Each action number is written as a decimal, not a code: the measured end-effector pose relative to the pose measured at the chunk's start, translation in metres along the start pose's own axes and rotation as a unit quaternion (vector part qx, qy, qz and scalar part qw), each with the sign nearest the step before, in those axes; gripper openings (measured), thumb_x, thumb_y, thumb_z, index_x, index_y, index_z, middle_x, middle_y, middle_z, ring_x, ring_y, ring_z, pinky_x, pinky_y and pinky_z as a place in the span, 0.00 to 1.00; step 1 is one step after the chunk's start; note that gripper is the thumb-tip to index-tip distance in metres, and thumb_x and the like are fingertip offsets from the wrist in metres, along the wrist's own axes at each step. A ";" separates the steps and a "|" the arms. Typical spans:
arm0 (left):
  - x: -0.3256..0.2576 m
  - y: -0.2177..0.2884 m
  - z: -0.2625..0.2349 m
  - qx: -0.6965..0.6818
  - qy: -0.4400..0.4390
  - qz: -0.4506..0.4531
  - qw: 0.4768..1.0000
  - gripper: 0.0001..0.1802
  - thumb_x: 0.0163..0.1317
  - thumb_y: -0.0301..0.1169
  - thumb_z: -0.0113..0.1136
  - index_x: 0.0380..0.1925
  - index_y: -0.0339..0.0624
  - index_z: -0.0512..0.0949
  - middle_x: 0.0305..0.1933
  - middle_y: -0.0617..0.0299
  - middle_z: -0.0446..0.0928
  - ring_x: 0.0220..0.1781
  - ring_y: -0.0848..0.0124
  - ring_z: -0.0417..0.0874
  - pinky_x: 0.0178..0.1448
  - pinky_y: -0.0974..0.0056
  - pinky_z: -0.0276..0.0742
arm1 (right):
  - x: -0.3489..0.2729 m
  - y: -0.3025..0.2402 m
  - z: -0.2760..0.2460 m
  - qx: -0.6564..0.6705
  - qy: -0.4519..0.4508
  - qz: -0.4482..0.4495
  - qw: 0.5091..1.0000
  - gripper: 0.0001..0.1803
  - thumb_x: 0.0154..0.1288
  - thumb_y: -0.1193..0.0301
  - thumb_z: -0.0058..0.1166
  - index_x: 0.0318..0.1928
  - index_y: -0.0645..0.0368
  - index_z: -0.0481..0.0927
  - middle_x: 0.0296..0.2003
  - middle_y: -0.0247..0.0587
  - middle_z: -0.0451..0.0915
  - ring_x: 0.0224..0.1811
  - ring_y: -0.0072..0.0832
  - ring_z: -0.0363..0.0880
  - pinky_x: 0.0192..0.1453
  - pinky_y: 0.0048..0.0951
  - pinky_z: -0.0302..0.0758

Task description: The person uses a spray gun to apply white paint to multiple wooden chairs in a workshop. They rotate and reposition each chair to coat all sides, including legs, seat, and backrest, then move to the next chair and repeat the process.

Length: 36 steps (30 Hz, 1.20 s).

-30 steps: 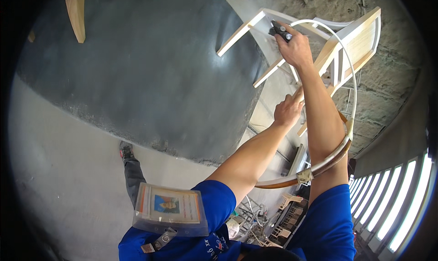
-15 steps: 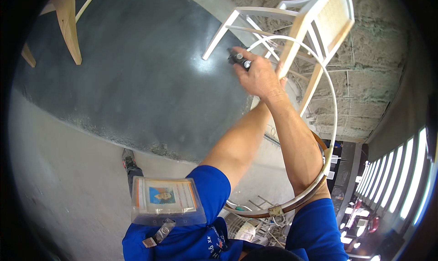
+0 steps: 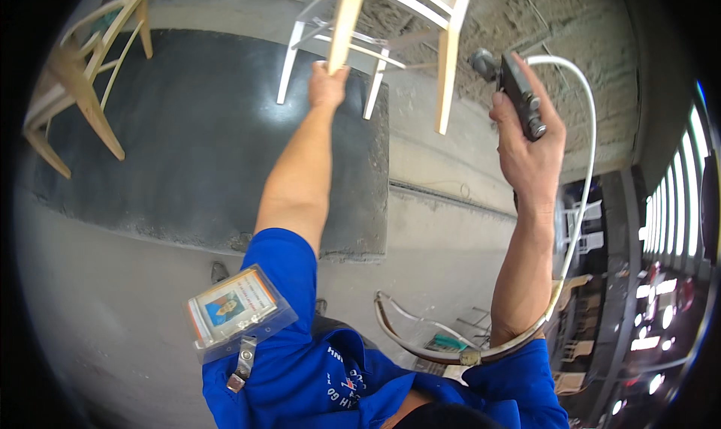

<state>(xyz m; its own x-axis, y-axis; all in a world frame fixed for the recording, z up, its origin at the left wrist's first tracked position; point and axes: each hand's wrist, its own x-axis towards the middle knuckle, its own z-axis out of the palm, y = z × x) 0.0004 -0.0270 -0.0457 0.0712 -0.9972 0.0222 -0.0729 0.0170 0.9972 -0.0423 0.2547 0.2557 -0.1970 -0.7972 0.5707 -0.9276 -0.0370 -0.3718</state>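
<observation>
My left hand (image 3: 327, 90), with the arm stretched out, is closed around the lower end of a leg of a pale wooden chair (image 3: 348, 20). The chair is held up and tilted, its other legs pointing down and its top cut off by the upper edge. My right hand (image 3: 535, 155) is off to the right, apart from the chair. It grips a dark metal spray gun (image 3: 517, 87) with small knobs at its rear. A white hose (image 3: 589, 129) runs from the gun and loops down around my right forearm.
A second wooden chair (image 3: 84, 91) stands at the far left, by a dark flat slab (image 3: 203, 151) on the grey floor (image 3: 105, 271). A rough, dusty wall (image 3: 578, 46) rises beyond. More chairs (image 3: 589, 226) appear at the right. A badge (image 3: 234, 309) hangs from my chest.
My right hand has swung right with the spray gun, away from the chair. My left hand, mostly hidden before, now shows on the leg, and the chair appears farther left. The view has shifted too.
</observation>
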 end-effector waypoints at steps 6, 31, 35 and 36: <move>-0.024 -0.025 -0.003 0.078 0.017 0.010 0.997 0.31 0.65 0.51 0.69 0.58 0.40 0.74 0.53 0.44 0.85 0.56 0.46 0.85 0.60 0.49 0.78 | -0.039 0.168 0.026 0.096 0.050 0.256 0.961 0.25 0.68 0.73 0.62 0.66 0.52 0.81 0.54 0.49 0.88 0.56 0.32 0.86 0.62 0.32 0.77; -0.040 -0.023 -0.019 0.017 -0.041 -0.042 0.998 0.20 0.73 0.42 0.63 0.52 0.40 0.70 0.29 0.61 0.75 0.17 0.73 0.72 0.19 0.63 0.69 | -0.065 0.118 0.072 0.296 0.191 0.261 0.899 0.26 0.69 0.76 0.62 0.68 0.60 0.78 0.57 0.49 0.86 0.59 0.32 0.83 0.64 0.32 0.77; -0.030 -0.023 -0.015 0.000 -0.048 -0.028 0.998 0.19 0.73 0.41 0.63 0.51 0.39 0.70 0.29 0.60 0.75 0.17 0.75 0.71 0.17 0.64 0.68 | -0.053 0.102 0.099 0.298 0.191 0.192 0.915 0.27 0.66 0.76 0.63 0.67 0.59 0.79 0.59 0.54 0.84 0.63 0.41 0.84 0.65 0.35 0.78; -0.029 -0.023 -0.014 0.013 -0.037 -0.007 0.999 0.19 0.73 0.41 0.63 0.51 0.38 0.70 0.28 0.61 0.75 0.17 0.75 0.71 0.17 0.64 0.68 | -0.046 0.104 0.102 0.272 0.212 0.193 0.919 0.27 0.67 0.76 0.62 0.67 0.59 0.79 0.58 0.55 0.85 0.61 0.40 0.85 0.63 0.34 0.79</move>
<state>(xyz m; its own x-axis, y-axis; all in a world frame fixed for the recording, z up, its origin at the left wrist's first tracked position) 0.0143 0.0030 -0.0684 -0.0014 -1.0000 0.0028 -0.0983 0.0029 0.9952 -0.0976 0.2265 0.1159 -0.6904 -0.5124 0.5106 -0.4902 -0.1877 -0.8512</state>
